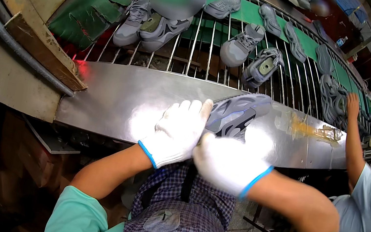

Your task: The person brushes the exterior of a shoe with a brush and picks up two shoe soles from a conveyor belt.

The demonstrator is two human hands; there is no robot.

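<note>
A shiny steel bench (119, 99) carries one grey shoe (235, 112) and what seems a glue smear (312, 131).

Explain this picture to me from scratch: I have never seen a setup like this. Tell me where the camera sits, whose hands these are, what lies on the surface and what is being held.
There is no machine here: a person works with two hands, and the camera sits on that person's head, looking down. Its wide lens bends straight edges near the rim. The left hand and right hand both wear white gloves with blue cuffs. Together they hold a grey shoe against a shiny metal shelf. Behind the shelf runs a rack of metal bars over a green belt, carrying more grey shoes and loose soles. A yellowish smear marks the shelf at right. The bare arm reaching to the rack from the right belongs to another worker.
</note>
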